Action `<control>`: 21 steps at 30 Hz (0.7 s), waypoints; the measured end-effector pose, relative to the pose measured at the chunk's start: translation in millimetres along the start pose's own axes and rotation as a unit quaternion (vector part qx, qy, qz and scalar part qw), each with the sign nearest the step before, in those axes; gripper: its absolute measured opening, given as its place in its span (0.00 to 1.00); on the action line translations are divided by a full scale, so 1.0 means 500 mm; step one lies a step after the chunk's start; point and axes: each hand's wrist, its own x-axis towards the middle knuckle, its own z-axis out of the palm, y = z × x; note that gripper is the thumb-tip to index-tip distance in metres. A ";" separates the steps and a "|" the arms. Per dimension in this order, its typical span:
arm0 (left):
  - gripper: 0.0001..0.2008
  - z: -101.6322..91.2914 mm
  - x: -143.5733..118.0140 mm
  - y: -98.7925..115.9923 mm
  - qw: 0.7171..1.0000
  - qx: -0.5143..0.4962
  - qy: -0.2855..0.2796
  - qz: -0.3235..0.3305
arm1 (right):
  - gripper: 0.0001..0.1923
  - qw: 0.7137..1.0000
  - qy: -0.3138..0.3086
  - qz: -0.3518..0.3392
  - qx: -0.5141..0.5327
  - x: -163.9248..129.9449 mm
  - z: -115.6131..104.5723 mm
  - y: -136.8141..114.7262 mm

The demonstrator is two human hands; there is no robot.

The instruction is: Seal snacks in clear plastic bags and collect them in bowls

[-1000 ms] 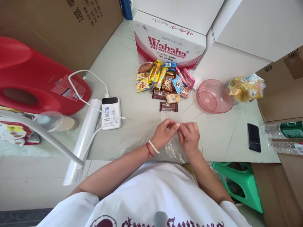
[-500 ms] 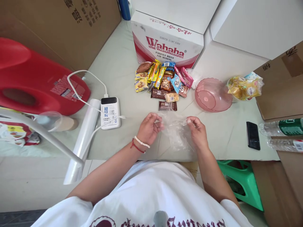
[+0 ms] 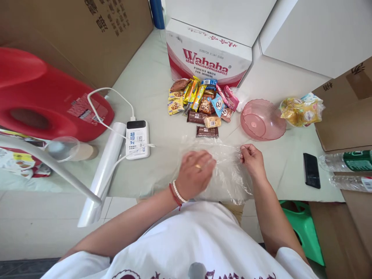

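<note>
A clear plastic bag point(image 3: 226, 170) lies spread on the pale tabletop point(image 3: 151, 93) in front of me. My right hand point(image 3: 252, 159) pinches the bag's upper right edge. My left hand point(image 3: 194, 173), with a ring and bead bracelets, rests palm down on the bag's left part. Just beyond the bag lies a brown chocolate bar point(image 3: 207, 131), at the near edge of a heap of wrapped snacks point(image 3: 202, 101).
A Wahaha carton point(image 3: 207, 58) stands behind the snacks. A pink bowl point(image 3: 262, 119) and a bag of yellow packets point(image 3: 302, 110) lie right, with a black phone point(image 3: 311, 165) and bottles point(image 3: 347, 159). Left are a power bank point(image 3: 137, 139), a film roll point(image 3: 101, 172) and a red container point(image 3: 43, 100).
My hands were together at the bag's mouth, then drew apart and opened it. Now the bag is spread wider and my left hand has turned palm down onto it.
</note>
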 end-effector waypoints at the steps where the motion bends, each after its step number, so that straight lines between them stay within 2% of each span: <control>1: 0.22 0.008 -0.006 0.001 0.997 0.002 -0.071 0.042 | 0.17 1.000 0.003 -0.002 -0.005 0.001 -0.003 0.005; 3: 0.25 0.018 -0.012 -0.018 0.984 0.031 -0.165 0.051 | 0.17 1.000 0.019 -0.003 -0.021 0.014 -0.021 0.016; 6: 0.34 0.013 -0.023 -0.070 0.972 0.096 -0.214 -0.009 | 0.15 0.989 0.012 -0.002 -0.149 0.053 -0.073 0.024; 8: 0.39 0.001 -0.036 -0.094 0.966 0.119 -0.229 -0.024 | 0.12 0.950 -0.001 -0.025 -0.312 0.079 -0.100 0.007; 10: 0.41 -0.011 -0.053 -0.101 0.962 0.127 -0.240 -0.017 | 0.14 0.896 0.001 -0.094 -0.433 0.096 -0.096 -0.033; 12: 0.41 -0.019 -0.070 -0.096 0.960 0.129 -0.246 -0.009 | 0.17 0.862 -0.025 -0.203 -0.464 0.099 -0.049 -0.085; 14: 0.40 -0.022 -0.085 -0.088 0.960 0.129 -0.247 -0.004 | 0.18 0.825 -0.133 -0.306 -0.455 0.095 0.033 -0.135; 15: 0.39 -0.023 -0.091 -0.086 0.961 0.129 -0.244 -0.002 | 0.18 0.801 -0.190 -0.333 -0.459 0.092 0.080 -0.154; 16: 0.39 -0.024 -0.096 -0.085 0.962 0.129 -0.241 -0.001 | 0.19 0.779 -0.221 -0.343 -0.476 0.091 0.125 -0.168; 18: 0.38 -0.025 -0.102 -0.086 0.963 0.127 -0.236 0.003 | 0.19 0.742 -0.241 -0.342 -0.524 0.093 0.198 -0.181; 19: 0.38 -0.027 -0.104 -0.087 0.964 0.126 -0.235 0.004 | 0.20 0.729 -0.238 -0.333 -0.548 0.097 0.221 -0.181; 21: 0.39 -0.029 -0.106 -0.091 0.965 0.124 -0.232 0.003 | 0.22 0.716 -0.223 -0.305 -0.587 0.109 0.237 -0.175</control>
